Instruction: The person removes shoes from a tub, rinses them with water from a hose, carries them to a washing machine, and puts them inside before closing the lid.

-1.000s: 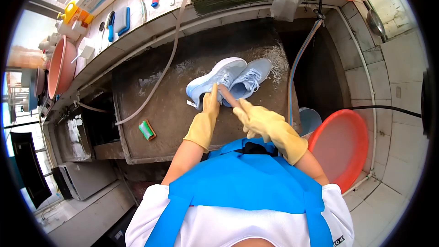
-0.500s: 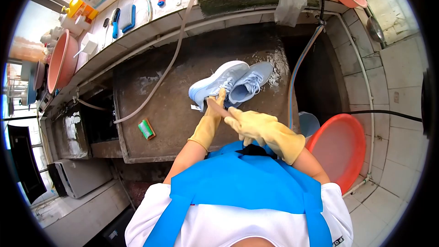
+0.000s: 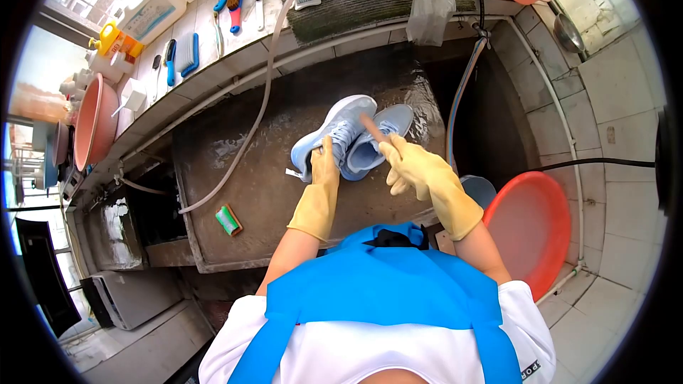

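Observation:
Two light blue shoes lie side by side on a dark wet slab (image 3: 235,206). My left hand (image 3: 324,181), in a yellow rubber glove, grips the near side of the left shoe (image 3: 346,119); some fingers are hidden at its opening. In my gloved right hand (image 3: 416,174) is a brush (image 3: 373,128) with a brownish handle, its far end over the front part of the left shoe. The right shoe (image 3: 393,121) stands close beside, partly behind the brush. Bristles cannot be made out.
A green and orange scrub sponge (image 3: 228,220) lies on the slab. A pale hose (image 3: 265,99) crosses it. At the right stand a red basin (image 3: 530,231) and a grey-blue bucket (image 3: 478,190). Brushes and bottles line the tiled ledge (image 3: 242,53) at the back.
The brush has moved from the near end of the left shoe up to its front part, with my right hand following. My left hand stays at the shoe. The whole view has shifted slightly.

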The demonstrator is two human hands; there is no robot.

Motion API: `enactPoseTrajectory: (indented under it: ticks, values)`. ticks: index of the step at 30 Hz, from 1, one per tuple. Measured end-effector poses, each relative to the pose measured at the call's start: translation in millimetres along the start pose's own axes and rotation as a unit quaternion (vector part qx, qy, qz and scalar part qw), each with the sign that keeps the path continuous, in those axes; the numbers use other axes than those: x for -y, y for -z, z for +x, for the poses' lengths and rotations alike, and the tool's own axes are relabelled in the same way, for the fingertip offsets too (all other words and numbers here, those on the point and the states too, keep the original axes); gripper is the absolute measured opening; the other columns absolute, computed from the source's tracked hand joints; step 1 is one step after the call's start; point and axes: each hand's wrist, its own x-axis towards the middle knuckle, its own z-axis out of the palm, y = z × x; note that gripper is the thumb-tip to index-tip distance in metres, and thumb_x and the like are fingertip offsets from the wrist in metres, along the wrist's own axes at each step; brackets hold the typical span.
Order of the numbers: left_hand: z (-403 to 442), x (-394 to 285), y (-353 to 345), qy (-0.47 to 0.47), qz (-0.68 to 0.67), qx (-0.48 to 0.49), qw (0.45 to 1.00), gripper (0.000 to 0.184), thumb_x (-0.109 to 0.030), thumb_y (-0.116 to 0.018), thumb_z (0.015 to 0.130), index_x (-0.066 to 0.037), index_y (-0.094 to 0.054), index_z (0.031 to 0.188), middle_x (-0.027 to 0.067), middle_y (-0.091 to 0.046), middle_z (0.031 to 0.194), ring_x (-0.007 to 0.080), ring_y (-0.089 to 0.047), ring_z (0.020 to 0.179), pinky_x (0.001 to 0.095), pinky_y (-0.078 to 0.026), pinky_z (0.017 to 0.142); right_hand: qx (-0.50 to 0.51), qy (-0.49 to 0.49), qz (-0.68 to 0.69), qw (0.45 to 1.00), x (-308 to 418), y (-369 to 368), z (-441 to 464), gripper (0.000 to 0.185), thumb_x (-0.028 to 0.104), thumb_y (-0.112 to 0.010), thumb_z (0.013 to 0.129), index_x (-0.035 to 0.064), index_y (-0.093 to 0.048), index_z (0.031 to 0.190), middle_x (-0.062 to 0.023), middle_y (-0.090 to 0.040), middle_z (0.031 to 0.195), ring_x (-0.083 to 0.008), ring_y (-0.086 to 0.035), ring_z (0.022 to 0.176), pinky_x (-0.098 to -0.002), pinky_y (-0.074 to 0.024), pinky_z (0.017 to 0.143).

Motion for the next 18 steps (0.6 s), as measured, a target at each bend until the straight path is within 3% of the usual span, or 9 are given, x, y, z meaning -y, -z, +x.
enactPoseTrajectory:
  ticks: [5,6,7,9,13,18]
  values:
    - [17.5,-16.1,-9.3,0.065,-0.173,-0.067,0.981,0.085,-0.065,-0.045,0.102,0.008,-0.051,0.145,0.0198,-0.062,0.141,0.0301,-0.062,0.126,0.0399,-0.047,0.105,-0.056,0.010,0.062,0.996,10.7,3.2,-16.4,0.071,0.054,-0.041,0.109,0.0125,-0.026,0.164,-0.0123,-0.073,0.090,-0.0225,-0.075,0.075,-0.0345,-0.0587,0.070]
    - [1.1,-43.9,-5.3,0.073,-0.137,-0.051,0.987,0.086,-0.067,-0.040,0.102,0.007,-0.054,0.144,0.0171,-0.063,0.140,0.0289,-0.062,0.126,0.0391,-0.048,0.105,-0.056,0.010,0.064,0.996,11.2,4.4,-19.4,0.071,0.054,-0.041,0.109,0.0125,-0.026,0.164,-0.0123,-0.073,0.090,-0.0225,-0.075,0.075,-0.0345,-0.0587,0.070]
    - [25.6,-29.4,-6.6,0.072,-0.135,-0.051,0.987,0.086,-0.067,-0.040,0.102,0.007,-0.054,0.144,0.0171,-0.063,0.140,0.0289,-0.062,0.126,0.0391,-0.048,0.105,-0.047,0.022,0.058,0.997,11.3,5.5,-21.7,0.070,0.054,-0.042,0.109,0.0131,-0.027,0.164,-0.0116,-0.073,0.089,-0.0216,-0.074,0.074,-0.0335,-0.0580,0.069]
    - [79.0,-2.7,-6.8,0.137,-0.234,0.000,0.963,0.083,-0.064,-0.039,0.103,0.007,-0.055,0.142,0.0163,-0.065,0.137,0.0293,-0.064,0.122,0.0399,-0.049,0.104,-0.038,0.035,0.055,0.997,12.2,6.5,-27.6,0.069,0.054,-0.042,0.109,0.0136,-0.029,0.163,-0.0109,-0.072,0.088,-0.0208,-0.074,0.074,-0.0326,-0.0573,0.068]
    - [84.2,-58.5,-13.2,0.189,-0.369,0.056,0.908,0.071,-0.057,-0.040,0.104,0.003,-0.059,0.138,0.0146,-0.066,0.135,0.0298,-0.065,0.121,0.0430,-0.051,0.102,-0.035,0.071,0.082,0.993,8.3,5.1,-32.9,0.065,0.053,-0.043,0.109,0.0163,-0.034,0.161,-0.0097,-0.071,0.086,-0.0197,-0.072,0.071,-0.0316,-0.0569,0.067]
    - [98.4,-75.3,-2.8,0.223,-0.443,0.048,0.867,0.058,-0.048,-0.042,0.104,-0.002,-0.064,0.133,0.0124,-0.068,0.133,0.0303,-0.066,0.120,0.0470,-0.053,0.100,0.006,0.096,0.070,0.993,6.3,0.4,-33.7,0.059,0.051,-0.044,0.109,0.0179,-0.039,0.158,-0.0113,-0.071,0.089,-0.0207,-0.073,0.072,-0.0324,-0.0574,0.067]
